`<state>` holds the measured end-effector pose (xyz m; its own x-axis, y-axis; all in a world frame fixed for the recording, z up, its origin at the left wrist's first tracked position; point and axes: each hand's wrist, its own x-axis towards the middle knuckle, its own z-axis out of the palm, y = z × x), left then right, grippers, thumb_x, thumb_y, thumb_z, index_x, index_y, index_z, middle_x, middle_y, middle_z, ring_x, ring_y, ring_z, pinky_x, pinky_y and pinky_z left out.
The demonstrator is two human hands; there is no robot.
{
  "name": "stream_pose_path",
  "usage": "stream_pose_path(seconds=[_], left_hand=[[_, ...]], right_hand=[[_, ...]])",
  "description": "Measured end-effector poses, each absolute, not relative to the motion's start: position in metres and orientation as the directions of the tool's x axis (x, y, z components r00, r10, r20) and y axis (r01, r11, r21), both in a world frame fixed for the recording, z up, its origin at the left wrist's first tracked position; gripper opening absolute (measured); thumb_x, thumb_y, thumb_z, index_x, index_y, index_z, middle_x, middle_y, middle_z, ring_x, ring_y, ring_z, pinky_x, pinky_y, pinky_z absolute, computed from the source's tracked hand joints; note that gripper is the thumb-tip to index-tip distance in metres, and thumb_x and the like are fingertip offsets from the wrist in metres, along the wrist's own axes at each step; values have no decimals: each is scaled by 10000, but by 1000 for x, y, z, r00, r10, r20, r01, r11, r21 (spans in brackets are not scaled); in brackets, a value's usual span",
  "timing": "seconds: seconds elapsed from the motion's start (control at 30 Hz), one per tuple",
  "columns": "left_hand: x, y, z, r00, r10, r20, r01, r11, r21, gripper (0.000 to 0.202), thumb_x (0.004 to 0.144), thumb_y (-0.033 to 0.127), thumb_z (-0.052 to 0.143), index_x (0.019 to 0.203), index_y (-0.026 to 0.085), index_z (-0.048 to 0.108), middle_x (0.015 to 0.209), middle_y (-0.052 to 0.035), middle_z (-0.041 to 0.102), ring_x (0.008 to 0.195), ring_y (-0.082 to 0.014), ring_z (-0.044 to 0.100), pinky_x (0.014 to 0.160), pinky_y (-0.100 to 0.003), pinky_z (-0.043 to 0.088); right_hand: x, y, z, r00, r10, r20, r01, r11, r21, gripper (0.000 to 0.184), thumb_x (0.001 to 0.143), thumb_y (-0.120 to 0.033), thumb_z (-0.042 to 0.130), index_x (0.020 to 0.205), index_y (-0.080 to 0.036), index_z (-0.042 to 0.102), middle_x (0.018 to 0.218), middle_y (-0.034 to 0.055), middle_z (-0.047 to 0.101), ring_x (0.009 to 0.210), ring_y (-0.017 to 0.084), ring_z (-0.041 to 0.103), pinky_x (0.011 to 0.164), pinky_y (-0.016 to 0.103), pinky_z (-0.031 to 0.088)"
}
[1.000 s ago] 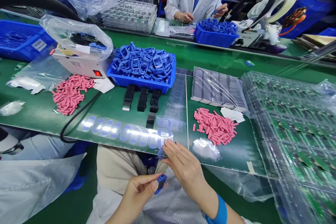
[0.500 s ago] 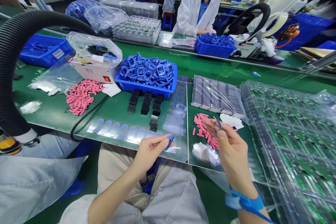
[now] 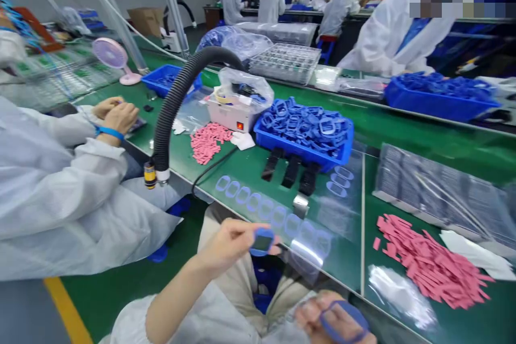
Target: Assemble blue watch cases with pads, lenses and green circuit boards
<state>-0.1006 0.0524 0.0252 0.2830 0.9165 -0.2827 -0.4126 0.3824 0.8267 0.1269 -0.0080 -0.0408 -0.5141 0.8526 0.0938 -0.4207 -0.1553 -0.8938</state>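
Observation:
My left hand (image 3: 228, 244) grips a blue rubber frame (image 3: 263, 242) with a dark centre, holding it in the air above the bench's front edge. At the bottom of the view, my right hand (image 3: 328, 318) pinches a thin blue oval gasket (image 3: 344, 322), partly cut off by the frame edge. Just beyond both hands lies a clear sheet (image 3: 258, 205) carrying a row of blue oval gaskets. Neither hand touches it. Behind it stands a blue crate (image 3: 300, 151) heaped with blue frames.
Black stacks (image 3: 291, 171) sit by the crate, with pink strips (image 3: 429, 263) to the right. A black hose (image 3: 173, 102) arches over the bench beside a white machine (image 3: 234, 119). A co-worker's hands (image 3: 115, 116) rest at the left, and another person in white (image 3: 397, 37) sits across.
The view has swung left and now shows a co-worker. My right hand has dropped to the bottom edge, the gasket looped in its fingers. My left hand has drawn back from the sheet with the frame.

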Motion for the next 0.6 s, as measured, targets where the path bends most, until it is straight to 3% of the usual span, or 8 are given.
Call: stream_pose_path(seconds=[0.13,0.2,0.3,0.5,0.6], left_hand=[[-197,0,7,0,943,-332,-618,261,742,263,650,460,770,856,295,760,812,30,787,718,-122,733,812,-223,573],[-236,-28,0,-84,933,-351,-667,209,715,194,673,404,771,856,343,751,835,71,787,703,-85,729,822,-183,564],[-274,-60,-8,-200,888,-414,-733,145,665,154,744,314,720,895,331,748,881,64,786,743,-88,735,856,-178,558],[-311,-64,-22,-316,817,-482,-740,105,664,113,794,259,676,876,273,751,847,49,788,726,-101,735,828,-202,582],[-322,-34,-31,-303,814,-496,-744,124,657,311,936,258,466,824,239,756,802,55,785,718,-94,732,811,-190,571]], right_hand=[[4,3,-57,-643,766,-18,-453,-399,-797,643,731,-771,439,1104,-279,618,1013,146,717,868,298,712,663,418,605],[-63,20,-69,-679,729,-87,-457,-512,-727,595,829,-709,387,1106,-224,594,1061,133,703,947,266,693,820,460,561],[-145,56,-89,-719,672,-175,-450,-643,-620,522,899,-621,388,1085,-174,584,1100,113,684,1014,214,663,926,440,501],[-212,90,-111,-784,572,-239,-437,-783,-442,413,919,-500,481,1084,-139,595,1086,76,657,978,187,640,889,420,504],[-217,87,-117,-805,530,-266,-408,-820,-400,374,919,-467,502,1057,-134,603,1057,69,655,956,182,639,861,403,514]])
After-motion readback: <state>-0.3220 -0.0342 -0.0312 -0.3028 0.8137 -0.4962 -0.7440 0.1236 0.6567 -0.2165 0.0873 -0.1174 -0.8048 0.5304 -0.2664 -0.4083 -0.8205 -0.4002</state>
